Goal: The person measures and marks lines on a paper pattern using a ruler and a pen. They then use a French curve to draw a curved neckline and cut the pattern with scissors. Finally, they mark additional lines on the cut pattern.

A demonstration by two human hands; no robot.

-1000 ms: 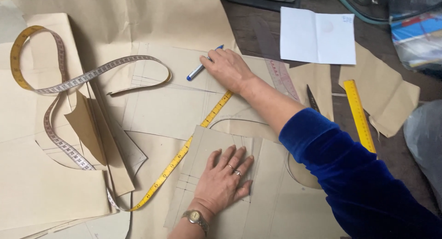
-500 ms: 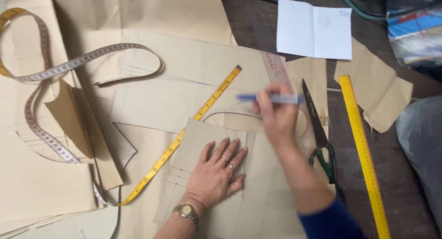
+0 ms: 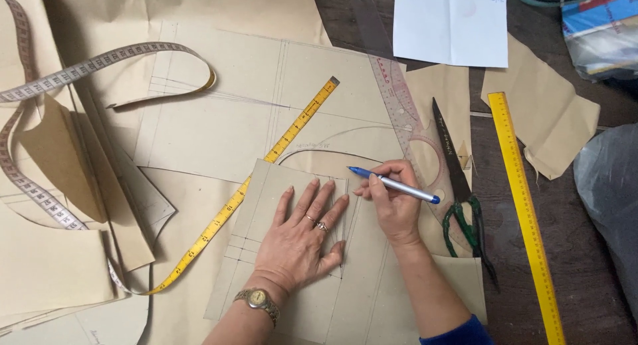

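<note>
Paper pattern sheets, tan and pencil-lined, cover most of the dark table. On them lies a smaller card pattern piece, the landmark here. The left hand presses flat on it, fingers spread, gripping nothing. Just right of that card's upper edge, the right hand pinches a blue pen, tip touching the paper. A yellow measuring tape runs diagonally under the card's left corner; scissors lie further right.
</note>
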